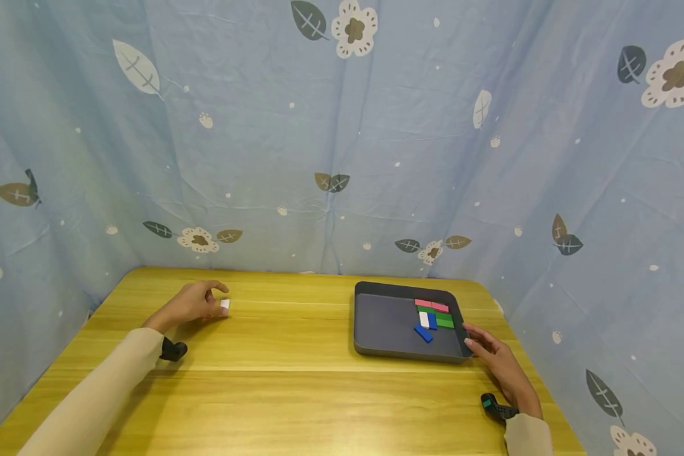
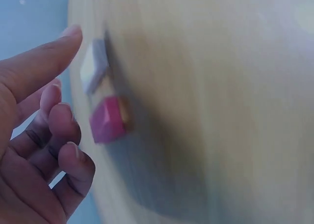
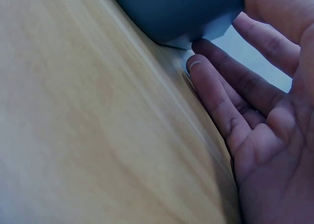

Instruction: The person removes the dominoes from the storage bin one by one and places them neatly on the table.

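Observation:
My left hand (image 1: 192, 303) hovers at the left of the table, thumb and fingers apart. Just past its fingertips in the left wrist view are a small white block (image 2: 94, 67) and a pink block (image 2: 107, 121), both blurred. The white block (image 1: 225, 304) also shows beside the fingers in the head view. At the right, the fingertips of my right hand (image 1: 503, 366) touch the near right corner of a dark grey tray (image 1: 410, 356). In the right wrist view its fingers extend loosely beside the tray's outer wall (image 3: 191, 17).
Inside the tray, pink blocks (image 1: 431, 305), green blocks (image 1: 444, 320), a white block (image 1: 424, 320) and blue blocks (image 1: 424, 334) lie flat toward the right side. A patterned blue curtain (image 1: 251, 158) stands behind and beside the wooden table (image 1: 296, 405).

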{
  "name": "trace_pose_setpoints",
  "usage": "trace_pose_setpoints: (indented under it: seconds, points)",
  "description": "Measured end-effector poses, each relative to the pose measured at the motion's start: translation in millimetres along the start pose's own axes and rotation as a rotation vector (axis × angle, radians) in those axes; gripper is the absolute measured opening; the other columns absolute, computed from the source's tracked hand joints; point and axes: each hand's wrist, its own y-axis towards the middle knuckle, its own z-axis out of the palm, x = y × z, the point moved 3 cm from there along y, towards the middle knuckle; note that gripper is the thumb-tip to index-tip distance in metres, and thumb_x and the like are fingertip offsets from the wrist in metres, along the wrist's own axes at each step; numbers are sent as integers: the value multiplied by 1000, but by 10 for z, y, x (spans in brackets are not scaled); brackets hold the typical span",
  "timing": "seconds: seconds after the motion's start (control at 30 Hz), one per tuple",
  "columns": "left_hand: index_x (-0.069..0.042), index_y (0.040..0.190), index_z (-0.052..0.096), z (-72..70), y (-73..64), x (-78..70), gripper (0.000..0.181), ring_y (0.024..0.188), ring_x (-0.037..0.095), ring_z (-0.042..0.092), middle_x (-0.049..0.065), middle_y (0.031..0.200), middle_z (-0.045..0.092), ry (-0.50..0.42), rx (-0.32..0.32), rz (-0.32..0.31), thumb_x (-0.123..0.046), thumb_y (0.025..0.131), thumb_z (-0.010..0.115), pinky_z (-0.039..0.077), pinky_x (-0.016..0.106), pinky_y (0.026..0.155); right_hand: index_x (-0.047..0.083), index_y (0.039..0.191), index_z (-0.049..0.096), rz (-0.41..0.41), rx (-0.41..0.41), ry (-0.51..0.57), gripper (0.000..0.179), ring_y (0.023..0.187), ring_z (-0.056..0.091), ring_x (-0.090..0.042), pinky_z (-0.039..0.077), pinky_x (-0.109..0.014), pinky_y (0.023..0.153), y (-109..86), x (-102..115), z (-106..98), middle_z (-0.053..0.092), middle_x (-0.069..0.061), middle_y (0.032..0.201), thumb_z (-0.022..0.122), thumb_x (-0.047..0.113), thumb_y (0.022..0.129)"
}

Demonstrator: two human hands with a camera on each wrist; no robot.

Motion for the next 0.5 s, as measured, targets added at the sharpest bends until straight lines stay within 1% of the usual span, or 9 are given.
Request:
trace_pose_setpoints:
  seconds: [0.13, 0.2, 0.27, 0.37, 0.43, 0.5]
  points:
    - [2, 135, 62, 19, 65, -144, 52, 54, 22, 53, 7, 79, 58, -42, -8, 3, -25, 94, 78, 44, 33, 53, 17, 157, 45, -1, 1, -1, 66, 119, 50, -2, 41, -10, 90, 0, 0, -8, 45, -12, 155, 62, 49, 102]
    - [0, 135, 62, 47, 92, -237, 50, 49, 21, 49, 10, 84, 59, -77, -12, 11, -27, 96, 77, 43, 33, 47, 17, 157, 45, -2, -1, -5, 66, 120, 50, -3, 41, -10, 90, 2, 0, -8, 45, -12, 155, 62, 49, 102]
    - [-4, 134, 63, 81, 120, -340, 48, 47, 19, 45, 10, 87, 60, -104, -24, 20, -31, 96, 76, 42, 34, 43, 17, 157, 45, -5, -3, -12, 66, 122, 50, -5, 40, -10, 90, 2, 1, -6, 45, -12, 155, 62, 50, 102]
    - [-8, 132, 65, 144, 170, -495, 45, 55, 18, 46, 10, 91, 60, -117, -40, 54, -33, 96, 76, 43, 34, 48, 18, 157, 45, -9, -7, -16, 65, 124, 50, -9, 40, -10, 91, 1, 2, 0, 46, -12, 155, 62, 49, 102]
    - [-9, 129, 67, 188, 214, -594, 42, 63, 20, 50, 8, 90, 61, -107, -53, 81, -32, 95, 77, 44, 34, 54, 17, 156, 45, -11, -7, -17, 65, 124, 50, -10, 41, -10, 91, -1, 2, 3, 47, -12, 154, 62, 48, 102]
    - [-10, 128, 68, 235, 260, -691, 41, 71, 21, 53, 6, 89, 61, -98, -50, 110, -32, 95, 77, 45, 34, 60, 17, 156, 45, -10, -3, -15, 64, 124, 50, -10, 41, -11, 91, -4, 3, 3, 47, -13, 154, 62, 47, 102]
